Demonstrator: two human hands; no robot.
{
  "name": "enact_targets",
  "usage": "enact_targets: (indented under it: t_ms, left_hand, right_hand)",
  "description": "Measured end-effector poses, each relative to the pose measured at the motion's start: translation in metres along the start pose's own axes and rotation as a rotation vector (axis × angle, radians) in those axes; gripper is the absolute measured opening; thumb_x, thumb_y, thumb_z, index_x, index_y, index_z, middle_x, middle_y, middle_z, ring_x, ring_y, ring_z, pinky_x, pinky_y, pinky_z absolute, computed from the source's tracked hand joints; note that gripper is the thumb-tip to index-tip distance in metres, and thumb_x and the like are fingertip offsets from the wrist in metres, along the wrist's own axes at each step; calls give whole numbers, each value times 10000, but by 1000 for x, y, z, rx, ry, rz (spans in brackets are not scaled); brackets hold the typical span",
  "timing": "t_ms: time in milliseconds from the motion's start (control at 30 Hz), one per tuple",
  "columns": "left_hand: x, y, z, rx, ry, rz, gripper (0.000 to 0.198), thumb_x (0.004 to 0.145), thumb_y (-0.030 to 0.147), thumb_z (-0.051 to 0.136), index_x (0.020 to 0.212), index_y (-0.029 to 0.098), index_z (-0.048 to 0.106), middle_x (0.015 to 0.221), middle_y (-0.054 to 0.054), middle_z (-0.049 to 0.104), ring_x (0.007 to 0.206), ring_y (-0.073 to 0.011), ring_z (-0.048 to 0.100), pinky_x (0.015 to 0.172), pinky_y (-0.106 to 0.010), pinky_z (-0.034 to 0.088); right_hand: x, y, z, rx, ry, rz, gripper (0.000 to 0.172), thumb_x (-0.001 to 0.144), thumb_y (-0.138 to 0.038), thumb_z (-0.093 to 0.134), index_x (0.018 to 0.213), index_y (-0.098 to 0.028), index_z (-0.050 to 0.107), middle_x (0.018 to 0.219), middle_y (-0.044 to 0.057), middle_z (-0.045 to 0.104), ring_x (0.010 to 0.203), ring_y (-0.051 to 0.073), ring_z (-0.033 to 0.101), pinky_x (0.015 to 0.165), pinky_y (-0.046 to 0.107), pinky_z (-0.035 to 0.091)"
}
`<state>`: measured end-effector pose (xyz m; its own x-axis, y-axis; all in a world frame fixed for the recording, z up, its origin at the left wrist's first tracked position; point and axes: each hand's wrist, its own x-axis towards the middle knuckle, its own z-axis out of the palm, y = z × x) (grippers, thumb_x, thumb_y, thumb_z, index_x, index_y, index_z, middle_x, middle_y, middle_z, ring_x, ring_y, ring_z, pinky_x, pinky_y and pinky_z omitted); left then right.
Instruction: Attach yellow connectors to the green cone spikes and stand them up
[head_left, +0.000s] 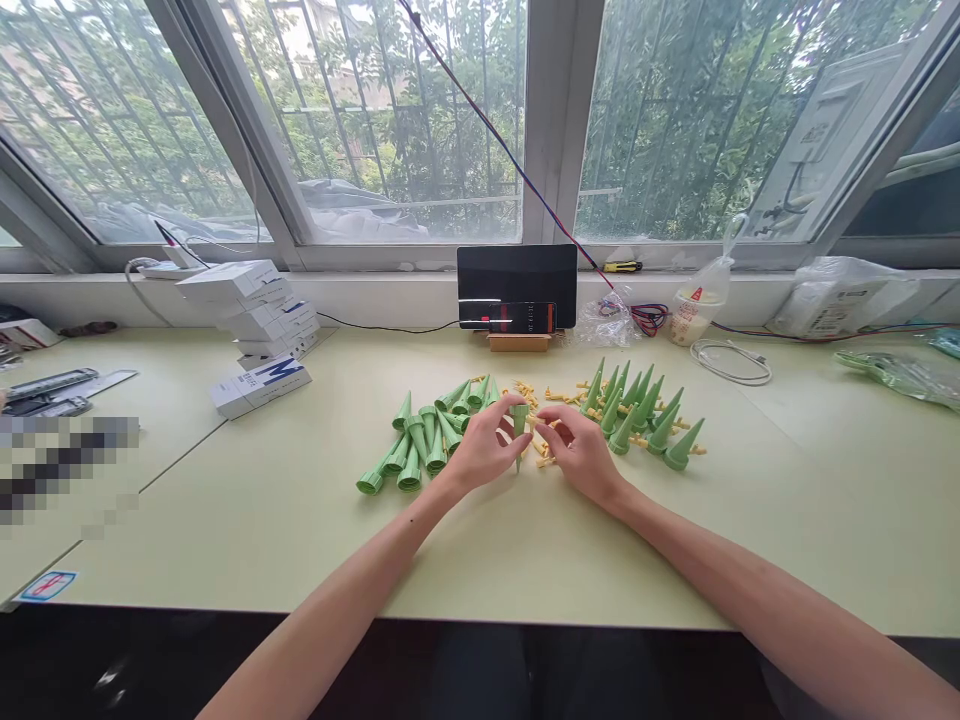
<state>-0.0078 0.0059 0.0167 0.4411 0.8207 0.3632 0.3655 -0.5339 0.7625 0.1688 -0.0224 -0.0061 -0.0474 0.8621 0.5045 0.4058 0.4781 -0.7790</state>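
Note:
My left hand (491, 440) is closed around a green plastic watering spike (519, 420), held upright with its wide end up and its tip down. Close beside it, my right hand (576, 445) pinches a small yellow plastic valve (532, 424) against the spike's side; the fingers partly cover it. To the left lies a pile of loose green spikes (409, 470), open ends showing. On the right, several green spikes (649, 410) stand point up in rows, with yellow pieces at their sides. Loose yellow valves (541, 450) are scattered between and behind my hands.
Behind my hands, a phone (521, 318) leans on a black tablet (517, 272) over a cardboard stand (519, 343). White boxes (259, 310) are stacked at the left. A bagged drink cup (694, 310), a coiled white cable (731, 362) and plastic packaging (900, 375) lie right.

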Motion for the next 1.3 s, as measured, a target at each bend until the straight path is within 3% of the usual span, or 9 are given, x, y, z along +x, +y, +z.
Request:
enact_targets:
  t_ms: [600,1300]
  left_hand:
    - [0,0,2,0,51,-22,342,829,305,614,1148,213,531,964,-33,596,633,-86,538,553,-213,512]
    - [0,-1,2,-42,34,-41,348,837,341,616,1149,213,531,836,-9,565,627,-98,533,538,-213,504]
  right_hand:
    - [0,2,1,-41,12,-5,209,946,-371,530,995,-187,616,915,58,676,582,137,577,556,273,468]
    - [1,-1,0,-25,-1,15,236,946,-395,524,978,-182,617,889,57,676,588,142,594,553,269,477]
